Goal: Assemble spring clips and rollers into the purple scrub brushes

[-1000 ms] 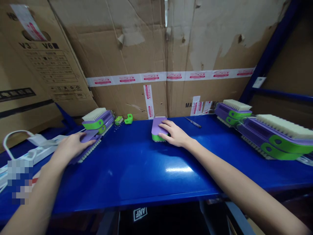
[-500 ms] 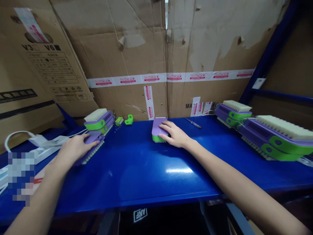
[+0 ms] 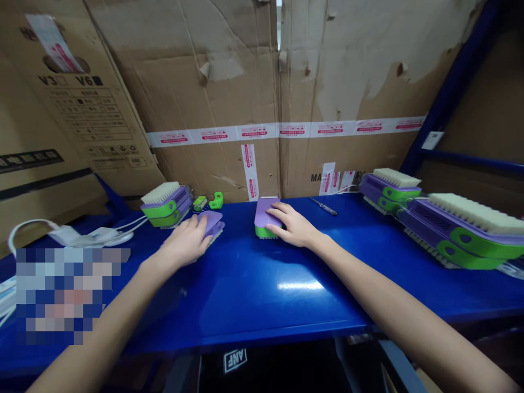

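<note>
My left hand [image 3: 186, 244] is closed over a purple brush part [image 3: 212, 222] with short bristles along its lower edge, held low over the blue table [image 3: 245, 284], left of centre. My right hand [image 3: 291, 222] rests on a purple and green block [image 3: 264, 216] standing on the table near the back, fingers curled over its top and right side. About a hand's width separates the two purple parts.
A purple and green brush [image 3: 167, 200] lies at the back left, with two small green pieces [image 3: 208, 201] beside it. More finished brushes [image 3: 442, 218] are stacked on the right. A small screwdriver [image 3: 323, 206] lies behind my right hand. Cardboard boxes [image 3: 262, 93] wall the back; white cables [image 3: 90, 236] lie far left.
My left hand has carried the purple brush part from the far left toward the centre, near the block. My right hand has stayed on the block.
</note>
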`<state>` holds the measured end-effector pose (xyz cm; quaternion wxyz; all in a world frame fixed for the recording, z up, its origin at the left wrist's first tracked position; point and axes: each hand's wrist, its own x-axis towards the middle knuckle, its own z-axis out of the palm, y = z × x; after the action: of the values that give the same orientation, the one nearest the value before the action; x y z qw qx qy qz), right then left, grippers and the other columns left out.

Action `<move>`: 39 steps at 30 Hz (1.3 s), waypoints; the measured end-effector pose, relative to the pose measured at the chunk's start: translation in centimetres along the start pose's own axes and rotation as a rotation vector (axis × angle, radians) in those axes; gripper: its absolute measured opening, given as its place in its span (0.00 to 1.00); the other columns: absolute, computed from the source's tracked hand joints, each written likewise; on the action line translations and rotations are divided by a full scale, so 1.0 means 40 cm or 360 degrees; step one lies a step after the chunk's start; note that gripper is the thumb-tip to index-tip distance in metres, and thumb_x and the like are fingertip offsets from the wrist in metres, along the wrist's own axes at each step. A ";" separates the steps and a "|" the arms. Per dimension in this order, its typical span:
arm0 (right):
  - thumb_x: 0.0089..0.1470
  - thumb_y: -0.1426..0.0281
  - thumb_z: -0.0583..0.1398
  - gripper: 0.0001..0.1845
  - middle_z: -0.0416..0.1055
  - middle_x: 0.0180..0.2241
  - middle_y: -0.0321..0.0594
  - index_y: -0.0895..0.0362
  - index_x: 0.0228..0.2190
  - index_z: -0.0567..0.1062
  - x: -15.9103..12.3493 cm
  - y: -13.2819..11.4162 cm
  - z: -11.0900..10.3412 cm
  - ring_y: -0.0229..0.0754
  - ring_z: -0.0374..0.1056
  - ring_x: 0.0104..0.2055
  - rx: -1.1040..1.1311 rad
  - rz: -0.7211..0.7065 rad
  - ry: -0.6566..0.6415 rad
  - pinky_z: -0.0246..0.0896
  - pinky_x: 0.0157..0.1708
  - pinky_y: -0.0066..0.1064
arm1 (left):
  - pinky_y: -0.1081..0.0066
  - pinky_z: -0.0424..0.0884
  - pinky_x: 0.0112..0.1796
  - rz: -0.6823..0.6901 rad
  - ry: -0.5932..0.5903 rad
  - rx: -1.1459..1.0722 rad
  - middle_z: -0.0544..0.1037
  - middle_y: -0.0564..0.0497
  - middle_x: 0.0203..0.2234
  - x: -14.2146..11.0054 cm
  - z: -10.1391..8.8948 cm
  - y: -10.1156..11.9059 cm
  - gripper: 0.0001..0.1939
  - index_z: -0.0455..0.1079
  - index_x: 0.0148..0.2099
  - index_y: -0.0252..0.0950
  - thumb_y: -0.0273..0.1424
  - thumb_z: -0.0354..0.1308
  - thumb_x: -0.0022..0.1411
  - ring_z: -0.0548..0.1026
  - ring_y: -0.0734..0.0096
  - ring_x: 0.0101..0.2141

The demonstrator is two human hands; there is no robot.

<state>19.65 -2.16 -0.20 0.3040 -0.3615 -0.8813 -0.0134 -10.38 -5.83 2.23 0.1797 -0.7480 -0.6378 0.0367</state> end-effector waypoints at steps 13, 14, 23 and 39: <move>0.57 0.55 0.54 0.27 0.63 0.55 0.53 0.60 0.51 0.69 -0.003 -0.023 -0.012 0.51 0.58 0.59 0.0244 -0.0034 0.0031 0.55 0.58 0.47 | 0.60 0.60 0.53 0.0137 0.0418 -0.0325 0.70 0.34 0.50 0.275 0.011 0.108 0.24 0.62 0.57 0.24 0.36 0.40 0.67 0.66 0.53 0.53; 0.58 0.56 0.54 0.25 0.65 0.54 0.51 0.59 0.51 0.69 -0.003 -0.031 -0.013 0.49 0.60 0.58 0.0352 -0.0053 0.0061 0.57 0.57 0.45 | 0.59 0.59 0.53 0.0134 0.0450 -0.0368 0.70 0.34 0.50 0.283 0.003 0.115 0.24 0.62 0.57 0.25 0.36 0.40 0.67 0.66 0.53 0.53; 0.62 0.61 0.49 0.19 0.69 0.48 0.47 0.57 0.49 0.69 -0.005 -0.039 -0.005 0.44 0.66 0.50 0.0403 -0.0035 0.0394 0.65 0.48 0.36 | 0.61 0.65 0.46 0.0270 0.0148 -0.0498 0.73 0.37 0.46 0.181 -0.158 0.195 0.32 0.68 0.52 0.33 0.54 0.46 0.59 0.71 0.52 0.48; 0.60 0.62 0.51 0.18 0.74 0.44 0.44 0.56 0.45 0.73 -0.001 0.006 0.005 0.46 0.69 0.46 -0.0207 0.0274 -0.0342 0.62 0.42 0.34 | 0.58 0.57 0.53 -0.0210 -0.0132 -0.0211 0.59 0.40 0.61 -0.148 -0.008 -0.062 0.36 0.52 0.66 0.34 0.48 0.38 0.61 0.61 0.47 0.55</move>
<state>19.72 -1.96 -0.45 0.1839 -0.4540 -0.8718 -0.0058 -13.70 -11.33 2.27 0.1052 -0.7126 -0.6935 0.0134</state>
